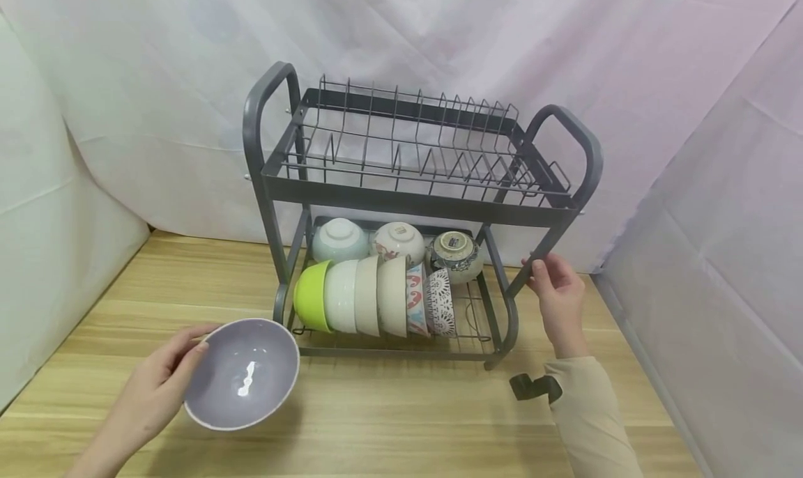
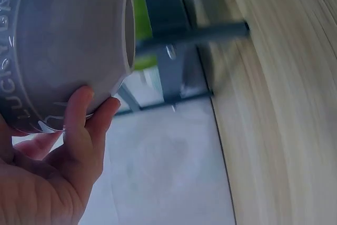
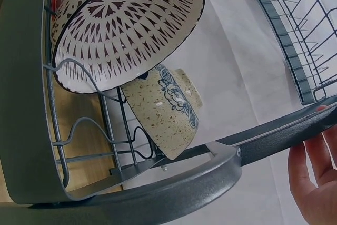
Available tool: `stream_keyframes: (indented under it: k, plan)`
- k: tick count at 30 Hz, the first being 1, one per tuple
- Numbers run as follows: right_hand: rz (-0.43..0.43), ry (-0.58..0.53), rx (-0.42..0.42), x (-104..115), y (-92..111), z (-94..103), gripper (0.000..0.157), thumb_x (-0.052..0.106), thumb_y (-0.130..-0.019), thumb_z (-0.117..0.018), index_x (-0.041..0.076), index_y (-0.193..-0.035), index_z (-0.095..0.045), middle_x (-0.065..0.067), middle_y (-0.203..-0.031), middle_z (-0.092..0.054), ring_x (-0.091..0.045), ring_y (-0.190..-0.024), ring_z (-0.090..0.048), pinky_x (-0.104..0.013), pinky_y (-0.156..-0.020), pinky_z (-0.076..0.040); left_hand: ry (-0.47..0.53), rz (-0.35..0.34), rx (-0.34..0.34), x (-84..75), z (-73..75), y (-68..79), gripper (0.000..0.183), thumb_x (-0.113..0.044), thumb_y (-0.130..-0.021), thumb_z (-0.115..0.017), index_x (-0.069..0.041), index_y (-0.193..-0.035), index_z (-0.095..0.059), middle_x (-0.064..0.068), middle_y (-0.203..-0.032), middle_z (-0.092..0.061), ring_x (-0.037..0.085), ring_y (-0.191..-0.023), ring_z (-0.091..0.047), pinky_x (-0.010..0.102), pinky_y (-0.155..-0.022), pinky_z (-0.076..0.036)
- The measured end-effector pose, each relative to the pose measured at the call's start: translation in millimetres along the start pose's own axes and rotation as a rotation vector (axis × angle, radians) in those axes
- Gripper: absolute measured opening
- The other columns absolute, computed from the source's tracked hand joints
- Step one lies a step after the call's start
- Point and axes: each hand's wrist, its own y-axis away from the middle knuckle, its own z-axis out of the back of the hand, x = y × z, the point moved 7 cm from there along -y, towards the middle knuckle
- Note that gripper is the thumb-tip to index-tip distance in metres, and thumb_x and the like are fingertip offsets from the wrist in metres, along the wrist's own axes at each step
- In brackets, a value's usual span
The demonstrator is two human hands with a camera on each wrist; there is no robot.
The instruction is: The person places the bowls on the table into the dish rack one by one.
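Observation:
My left hand (image 1: 150, 391) holds a greyish-purple bowl (image 1: 247, 370) by its left side, thumb at the rim, the hollow facing up towards the head camera. In the left wrist view, fingers press the outside of the bowl (image 2: 73, 35), which has raised lettering. A two-tier dark grey dish rack (image 1: 414, 203) stands to the right of and behind this bowl. My right hand (image 1: 560, 304) grips the rack's right front post; in the right wrist view the fingers (image 3: 316, 156) reach behind the bar.
On the lower tier a row of bowls leans on edge, from a lime green bowl (image 1: 310, 297) to a patterned bowl (image 1: 440, 302). Behind them sit upturned bowls, among them a speckled bowl (image 1: 454, 251). The wooden table (image 1: 389, 415) lies beneath; white cloth (image 1: 157, 116) hangs around.

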Motion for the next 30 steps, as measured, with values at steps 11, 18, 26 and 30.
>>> stream_keyframes:
  k: [11,18,26,30]
  plan:
    - [0.003,0.006,-0.005,1,0,0.8,0.015,0.005,-0.089,-0.054,-0.005,-0.099,-0.059,0.007,-0.084,-0.066,-0.006,-0.083,-0.064,-0.019,-0.069,-0.052,0.085,-0.055,0.106,-44.0,-41.7,1.8,0.027,-0.005,-0.09,-0.051,-0.019,-0.11,-0.061,-0.005,-0.099,-0.064,-0.003,-0.086,-0.055,0.017,-0.067,-0.046]
    - [0.038,0.033,-0.01,5,1,0.2,0.012,0.004,-0.089,-0.054,0.012,-0.091,-0.062,0.008,-0.082,-0.065,-0.007,-0.082,-0.064,-0.018,-0.069,-0.051,0.159,-0.057,0.193,-59.9,-62.4,0.3,0.026,-0.008,-0.092,-0.049,-0.022,-0.111,-0.059,-0.006,-0.095,-0.064,0.001,-0.082,-0.056,0.023,-0.063,-0.048]
    - [0.058,0.241,-0.02,10,4,0.1,0.021,0.006,-0.09,-0.053,-0.007,-0.106,-0.058,0.0,-0.092,-0.066,-0.001,-0.085,-0.06,-0.014,-0.074,-0.049,0.226,-0.065,0.261,-71.8,-80.0,-7.6,0.024,-0.012,-0.093,-0.048,-0.026,-0.109,-0.059,-0.011,-0.093,-0.064,0.003,-0.083,-0.058,0.024,-0.066,-0.049]
    - [0.317,0.458,-0.052,39,24,-10.1,0.033,0.001,-0.088,-0.051,-0.007,-0.12,-0.051,-0.018,-0.112,-0.055,-0.011,-0.096,-0.053,-0.016,-0.087,-0.044,0.252,-0.062,0.29,-75.5,-89.5,-11.1,0.022,-0.012,-0.093,-0.048,-0.024,-0.108,-0.06,-0.01,-0.091,-0.065,0.003,-0.082,-0.058,0.024,-0.067,-0.049]
